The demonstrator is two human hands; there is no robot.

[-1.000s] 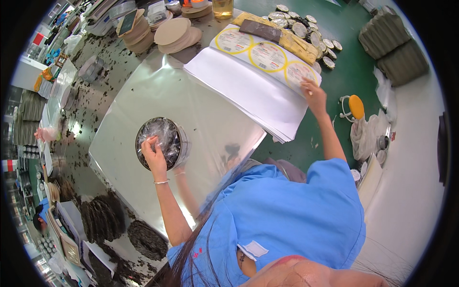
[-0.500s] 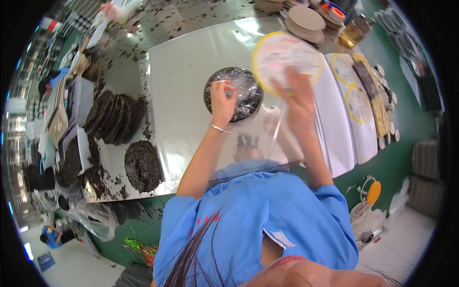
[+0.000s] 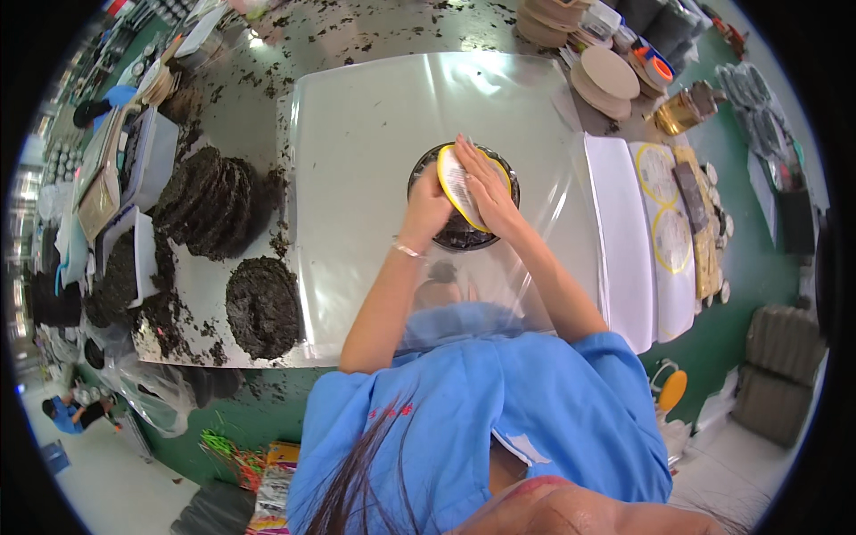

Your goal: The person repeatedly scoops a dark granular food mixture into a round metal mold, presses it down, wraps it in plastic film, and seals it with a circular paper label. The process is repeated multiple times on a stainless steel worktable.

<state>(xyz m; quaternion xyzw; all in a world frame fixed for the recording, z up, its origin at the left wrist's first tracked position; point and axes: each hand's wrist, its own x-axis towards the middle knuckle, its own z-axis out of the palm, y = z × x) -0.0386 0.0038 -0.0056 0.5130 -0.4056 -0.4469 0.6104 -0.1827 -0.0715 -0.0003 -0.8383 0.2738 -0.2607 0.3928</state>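
Observation:
A round dark-rimmed container (image 3: 469,237) with dark, film-covered contents rests on a clear plastic sheet (image 3: 357,116). A white, yellow-edged round label (image 3: 455,186) lies slanted over its top. My right hand (image 3: 489,192) rests on the label, fingers stretched along it. My left hand (image 3: 430,205) is at the container's left, fingers curled and partly hidden behind the label; what they grip is unclear.
Dark flaky discs (image 3: 205,201) and another dark disc (image 3: 261,308) lie left, near plastic bins (image 3: 147,169). Round board stacks (image 3: 602,76) and a yellow-liquid container (image 3: 675,113) stand back right. Label sheets (image 3: 660,196) lie right. A person in blue (image 3: 67,415) is at far lower left.
My right hand has brought a label from the sheets on the right onto the container, beside my left hand. The view has turned, so the worktable sits straighter.

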